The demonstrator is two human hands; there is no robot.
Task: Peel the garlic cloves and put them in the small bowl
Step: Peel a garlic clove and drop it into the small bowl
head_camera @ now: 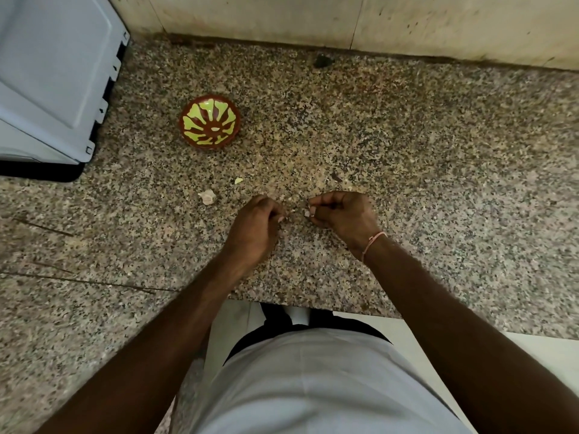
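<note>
Garlic clove [307,212]: pinched in the curled fingers of the right hand [343,213], low over the granite counter [407,183].
Left hand [258,219]: fingers curled; whether it holds a bit of skin, I cannot tell.
Unpeeled garlic [207,196]: lies to the left, apart.
Small bowl [209,122]: farther back, looks empty.
Risk: the small clove may slip and fall off the near edge.

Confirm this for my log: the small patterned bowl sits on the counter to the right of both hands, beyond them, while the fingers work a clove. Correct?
Not quite. The head view shows the small patterned bowl beyond the hands but to their left. The left hand and right hand do work a clove over the counter.
</note>
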